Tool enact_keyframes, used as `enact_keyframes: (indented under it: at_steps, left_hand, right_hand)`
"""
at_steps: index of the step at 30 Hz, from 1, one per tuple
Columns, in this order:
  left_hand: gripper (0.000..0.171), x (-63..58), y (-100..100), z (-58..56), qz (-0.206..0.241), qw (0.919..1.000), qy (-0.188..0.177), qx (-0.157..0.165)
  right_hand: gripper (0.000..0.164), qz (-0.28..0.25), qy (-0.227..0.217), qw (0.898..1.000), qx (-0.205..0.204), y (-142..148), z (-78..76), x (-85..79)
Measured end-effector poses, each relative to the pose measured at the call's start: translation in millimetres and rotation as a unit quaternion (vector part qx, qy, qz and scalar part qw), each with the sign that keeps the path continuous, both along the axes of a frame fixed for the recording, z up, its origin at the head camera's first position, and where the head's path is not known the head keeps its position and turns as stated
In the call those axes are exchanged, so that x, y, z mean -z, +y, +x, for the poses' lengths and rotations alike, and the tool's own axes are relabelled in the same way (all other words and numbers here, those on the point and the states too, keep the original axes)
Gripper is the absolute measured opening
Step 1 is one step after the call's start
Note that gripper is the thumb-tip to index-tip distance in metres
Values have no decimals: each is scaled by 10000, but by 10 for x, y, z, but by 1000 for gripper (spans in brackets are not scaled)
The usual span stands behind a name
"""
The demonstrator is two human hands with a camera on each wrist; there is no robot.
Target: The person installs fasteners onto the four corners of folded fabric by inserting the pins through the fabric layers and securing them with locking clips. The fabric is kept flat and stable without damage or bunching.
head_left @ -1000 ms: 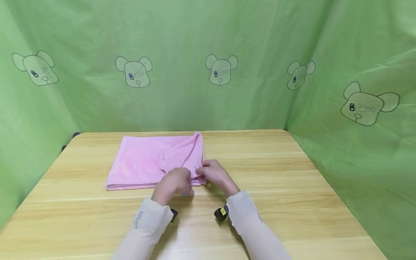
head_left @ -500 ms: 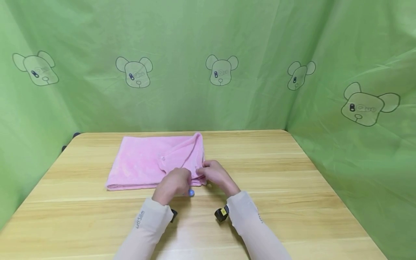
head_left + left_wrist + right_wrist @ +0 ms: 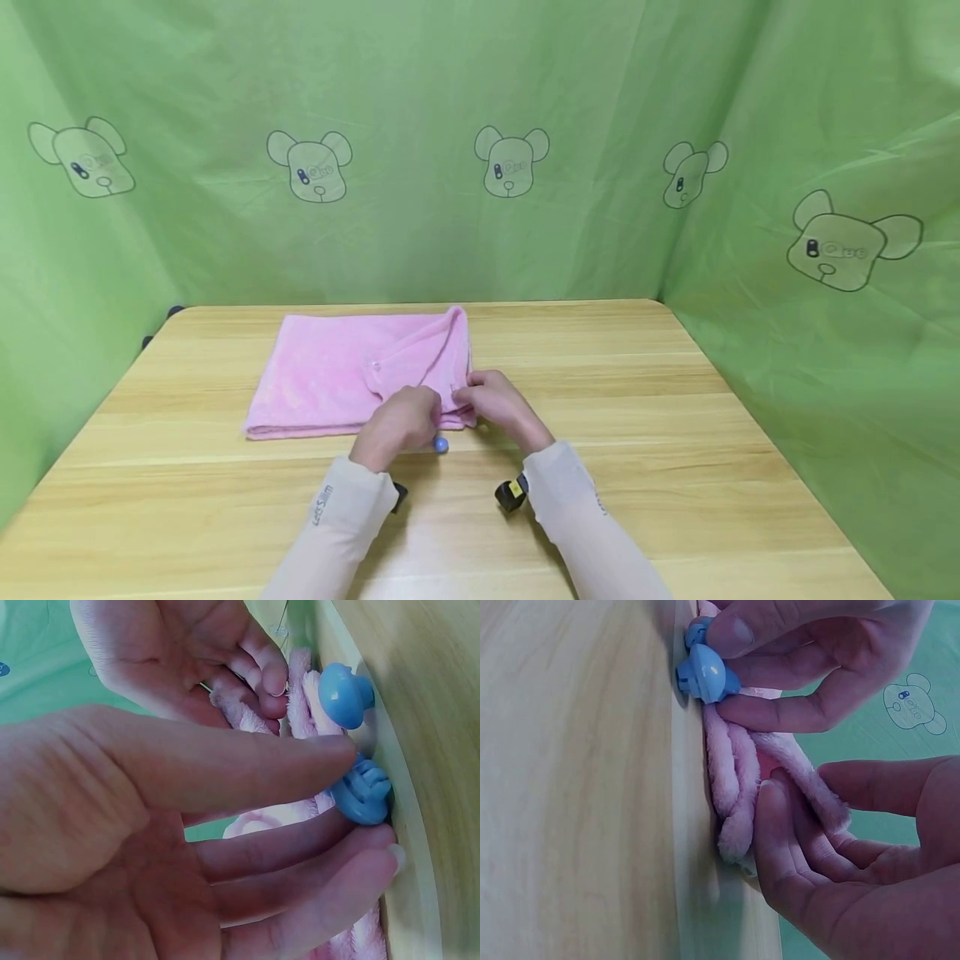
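Observation:
A folded pink plush cloth (image 3: 322,375) lies on the table, its right corner turned back. At that corner my right hand (image 3: 498,402) pinches a layer of the cloth's edge (image 3: 817,799) between thumb and fingers, lifting it off the layers below. Beside it, at the front edge, my left hand (image 3: 397,425) holds a small blue plastic piece (image 3: 364,796) with slotted prongs between thumb and fingers. A second blue piece (image 3: 343,696), with a domed cap, sits right by it against the cloth. In the head view the left hand hides most of the blue pieces.
The wooden table (image 3: 637,500) has its far edge close to a green curtain (image 3: 420,242) printed with bear heads. Black wrist cameras (image 3: 510,496) hang below both light sleeves, low over the tabletop.
A second ago the left hand nearly covered the blue plastic; its rounded end now shows more plainly under the fingers. The right hand and the cloth have stayed in place.

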State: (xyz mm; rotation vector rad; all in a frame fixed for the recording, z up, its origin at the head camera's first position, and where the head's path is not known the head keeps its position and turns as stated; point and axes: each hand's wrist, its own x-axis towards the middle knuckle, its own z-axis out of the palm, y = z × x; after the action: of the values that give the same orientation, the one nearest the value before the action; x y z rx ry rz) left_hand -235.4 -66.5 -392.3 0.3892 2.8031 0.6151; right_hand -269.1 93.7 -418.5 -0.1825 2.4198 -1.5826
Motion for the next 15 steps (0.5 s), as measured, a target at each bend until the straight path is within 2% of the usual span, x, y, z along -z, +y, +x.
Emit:
enact_keyframes:
  at_steps: [10, 15]
  left_hand:
    - [10, -48, -41, 14, 69, 10000, -40, 16]
    - [8, -46, -39, 23, 242, 9994, -182, -147]
  right_hand:
    - [8, -19, -68, 10000, 13, -9, 3, 0]
    - [9, -63, -72, 10000, 25, -9, 6, 0]
